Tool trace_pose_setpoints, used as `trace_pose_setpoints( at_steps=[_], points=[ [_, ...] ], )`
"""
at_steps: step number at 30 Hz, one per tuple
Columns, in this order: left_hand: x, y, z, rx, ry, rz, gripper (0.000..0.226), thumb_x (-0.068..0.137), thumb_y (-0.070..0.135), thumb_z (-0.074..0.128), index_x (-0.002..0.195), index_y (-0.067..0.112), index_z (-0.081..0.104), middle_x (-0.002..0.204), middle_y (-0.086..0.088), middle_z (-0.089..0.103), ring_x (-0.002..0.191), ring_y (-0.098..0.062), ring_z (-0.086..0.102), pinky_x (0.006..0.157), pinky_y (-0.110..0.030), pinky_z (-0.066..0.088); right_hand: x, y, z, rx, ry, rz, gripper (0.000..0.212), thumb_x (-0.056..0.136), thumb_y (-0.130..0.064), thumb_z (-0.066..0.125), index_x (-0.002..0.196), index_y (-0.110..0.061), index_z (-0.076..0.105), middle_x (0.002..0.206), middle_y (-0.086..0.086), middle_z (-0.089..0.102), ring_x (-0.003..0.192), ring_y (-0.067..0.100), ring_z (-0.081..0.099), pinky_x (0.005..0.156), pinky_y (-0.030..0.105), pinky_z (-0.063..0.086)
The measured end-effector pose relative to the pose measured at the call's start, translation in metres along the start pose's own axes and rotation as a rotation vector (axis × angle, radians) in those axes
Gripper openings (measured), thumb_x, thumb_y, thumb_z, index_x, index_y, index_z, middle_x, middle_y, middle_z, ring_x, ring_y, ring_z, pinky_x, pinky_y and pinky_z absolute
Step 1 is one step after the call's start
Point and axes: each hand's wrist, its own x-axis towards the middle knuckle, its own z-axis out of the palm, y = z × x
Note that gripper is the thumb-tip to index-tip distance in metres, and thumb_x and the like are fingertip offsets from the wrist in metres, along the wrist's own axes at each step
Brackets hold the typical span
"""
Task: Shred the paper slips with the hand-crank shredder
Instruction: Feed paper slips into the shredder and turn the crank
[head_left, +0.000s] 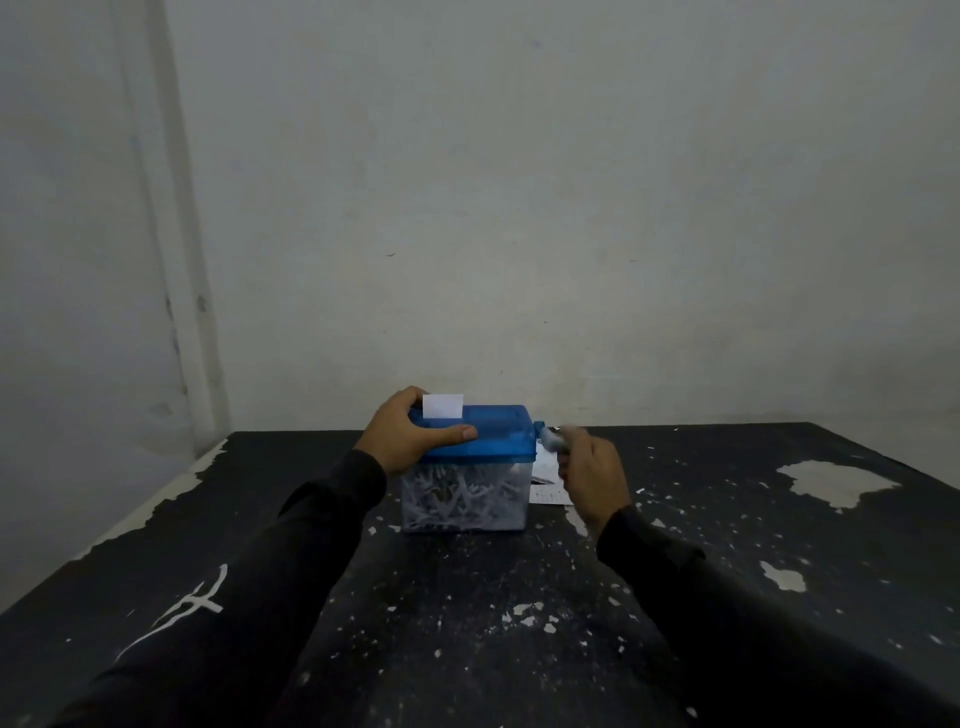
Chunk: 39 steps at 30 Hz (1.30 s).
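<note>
Before you spreads a black table with chipped, flaking paint (675, 597), and near its far middle stands the hand-crank shredder with a blue plastic lid (483, 441). Its clear plastic bin (465, 499) is packed with a tangle of white paper shreds (457, 501). Your left hand (410, 431) grips the lid's left end, thumb along the front. Your right hand (589, 475), blurred, closes round the pale crank handle (553, 441). A white paper slip (442, 406) stands upright in the slot.
</note>
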Motion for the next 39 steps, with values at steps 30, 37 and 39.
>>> trace_pose_setpoints(
  at_steps=[30, 37, 39],
  points=[
    [0.001, -0.004, 0.001, 0.001, 0.008, -0.003, 0.078, 0.047, 0.071, 0.087, 0.1, 0.019, 0.063, 0.105, -0.003, 0.064, 0.094, -0.019, 0.063, 0.073, -0.024, 0.048, 0.024, -0.012, -0.016, -0.017, -0.094, -0.017, 0.038, 0.104, -0.019, 0.039, 0.067, -0.019, 0.047, 0.054, -0.013, 0.037, 0.049, 0.006, 0.032, 0.046, 0.022, 0.028],
    [0.002, -0.004, 0.001, -0.014, -0.001, 0.008, 0.077, 0.048, 0.071, 0.086, 0.099, 0.018, 0.063, 0.105, -0.004, 0.062, 0.094, -0.019, 0.063, 0.072, -0.023, 0.047, 0.057, -0.009, -0.014, 0.035, 0.009, -0.073, 0.042, 0.104, -0.036, 0.049, 0.068, -0.015, 0.057, 0.058, -0.008, 0.044, 0.053, 0.01, 0.039, 0.048, 0.023, 0.034],
    [0.002, -0.005, 0.001, -0.024, 0.005, 0.007, 0.077, 0.049, 0.071, 0.086, 0.099, 0.018, 0.063, 0.105, -0.004, 0.063, 0.095, -0.02, 0.063, 0.071, -0.023, 0.047, 0.056, 0.011, -0.019, -0.034, 0.112, -0.104, 0.043, 0.106, -0.032, 0.047, 0.069, -0.011, 0.056, 0.059, -0.004, 0.046, 0.053, 0.008, 0.04, 0.051, 0.023, 0.036]
  ],
)
